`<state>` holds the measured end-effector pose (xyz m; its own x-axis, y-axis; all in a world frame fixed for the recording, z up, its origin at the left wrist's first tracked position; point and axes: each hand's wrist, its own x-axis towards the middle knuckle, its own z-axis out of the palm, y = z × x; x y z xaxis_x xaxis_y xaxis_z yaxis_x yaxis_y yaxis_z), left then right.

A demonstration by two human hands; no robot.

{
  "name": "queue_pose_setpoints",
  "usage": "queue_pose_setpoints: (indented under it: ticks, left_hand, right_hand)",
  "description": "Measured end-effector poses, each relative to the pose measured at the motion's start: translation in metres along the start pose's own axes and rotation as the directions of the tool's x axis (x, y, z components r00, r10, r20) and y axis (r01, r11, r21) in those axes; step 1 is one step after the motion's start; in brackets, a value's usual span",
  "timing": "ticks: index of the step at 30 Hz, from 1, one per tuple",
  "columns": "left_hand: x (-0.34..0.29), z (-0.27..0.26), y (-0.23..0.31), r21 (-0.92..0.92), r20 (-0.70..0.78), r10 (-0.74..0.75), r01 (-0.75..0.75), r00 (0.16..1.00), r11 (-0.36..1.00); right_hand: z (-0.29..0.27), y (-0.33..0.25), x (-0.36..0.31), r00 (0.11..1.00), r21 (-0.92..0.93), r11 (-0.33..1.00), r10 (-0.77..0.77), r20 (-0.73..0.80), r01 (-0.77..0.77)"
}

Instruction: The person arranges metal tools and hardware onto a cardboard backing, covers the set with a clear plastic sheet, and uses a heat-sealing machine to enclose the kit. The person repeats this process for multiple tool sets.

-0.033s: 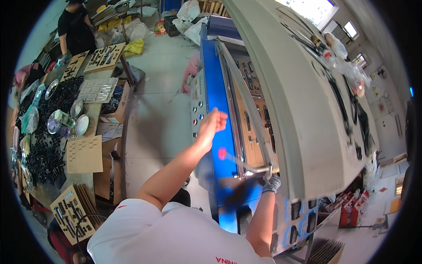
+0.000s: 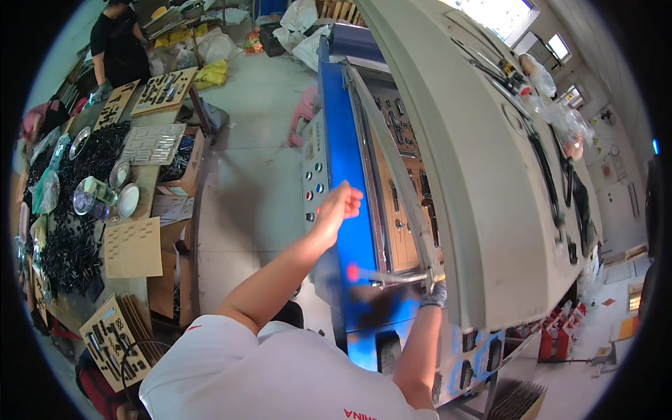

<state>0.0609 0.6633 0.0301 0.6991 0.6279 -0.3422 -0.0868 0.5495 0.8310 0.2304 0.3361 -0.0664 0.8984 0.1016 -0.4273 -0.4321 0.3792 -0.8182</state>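
My left hand (image 2: 339,208), bare and with its fingers curled in, hovers over the blue front panel (image 2: 343,150) of a large machine. Nothing shows in its fingers. My right hand (image 2: 434,294), in a grey glove, is closed at the near corner of a long metal frame (image 2: 401,171), partly hidden by the machine's beige hood (image 2: 490,203). From that corner a thin lever (image 2: 392,278) with a blurred red knob (image 2: 352,271) reaches left across the panel. Under the frame lies a brown board (image 2: 404,245) with dark and shiny metal parts on it.
Coloured push buttons (image 2: 309,195) sit on the machine's left side. A table (image 2: 133,287) at left bears heaped black parts (image 2: 70,245), bowls and boards. At the far left a person in black (image 2: 119,45) stands. Red boxes (image 2: 556,336) lie at lower right.
The red-knobbed lever has swung nearer to me. My left hand has dropped slightly toward me, and my right hand has shifted a little at the frame's corner.
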Motion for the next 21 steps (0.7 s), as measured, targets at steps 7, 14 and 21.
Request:
queue_pose_setpoints:
  ticks: [7, 14, 21]
  left_hand:
    - [0.051, 0.024, -0.074, 0.078, 0.484, -0.463, 0.491, 0.742, 0.868]
    - [0.143, 0.099, -0.027, -0.450, 0.277, 0.109, 0.029, 0.955, 0.893]
    - [0.153, 0.115, 0.012, -0.151, 0.194, 0.118, -0.089, 0.974, 0.984]
  right_hand:
    - [-0.042, -0.044, -0.012, 0.999, 0.038, 0.998, 0.046, 0.024, -0.047]
    - [-0.065, -0.056, -0.032, 0.999, 0.056, 0.997, 0.049, -0.016, -0.048]
    - [-0.065, -0.039, -0.061, 0.998, 0.102, 0.994, 0.052, -0.024, -0.049]
